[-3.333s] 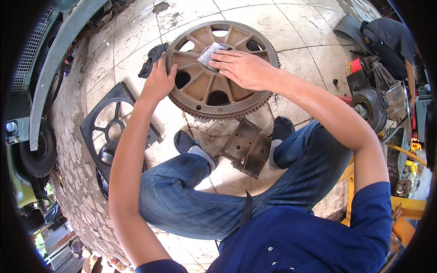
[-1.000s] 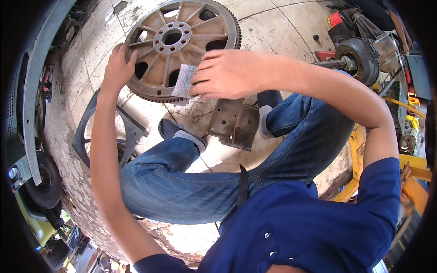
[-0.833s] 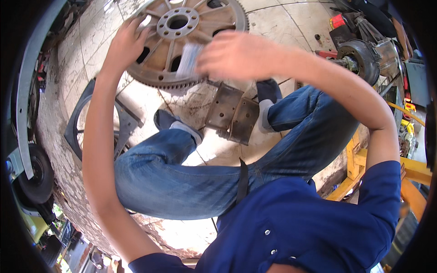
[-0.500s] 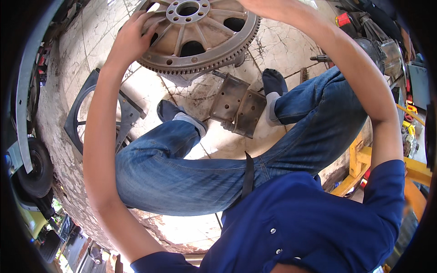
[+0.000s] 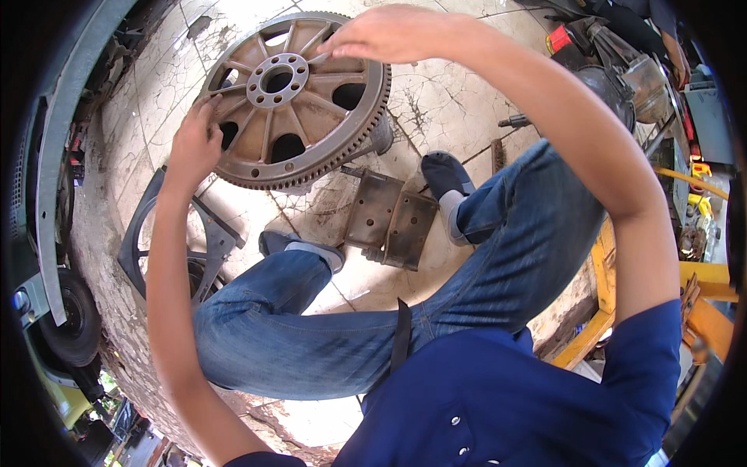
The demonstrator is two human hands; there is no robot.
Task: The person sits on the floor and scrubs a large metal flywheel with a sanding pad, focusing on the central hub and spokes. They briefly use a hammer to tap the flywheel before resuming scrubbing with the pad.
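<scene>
A large brown metal flywheel [image 5: 311,109] with a toothed outer rim and a bolt-holed hub lies tilted at the upper left, raised on a partly hidden support. My left hand [image 5: 198,142] curls its fingers over the flywheel's left rim, with the thumb bent near one of its openings. Across the far right rim reaches my right hand [image 5: 389,35], its fingers stretched out flat and their tips over the spokes. Whether the right palm presses on the rim cannot be seen. Nothing else shows in either hand.
Between my feet lies a rusty two-part metal bracket [image 5: 391,218]. A black round-opening frame [image 5: 144,233] lies left, beside my forearm. Greasy machine parts [image 5: 615,89] crowd the upper right, near another person's arm [image 5: 675,58]. A yellow frame [image 5: 591,335] stands at my right.
The view has shifted, so the flywheel and floor things appear lower and farther left. My right hand, mostly cut off before, now shows whole over the far rim. My left hand stays at the left rim.
</scene>
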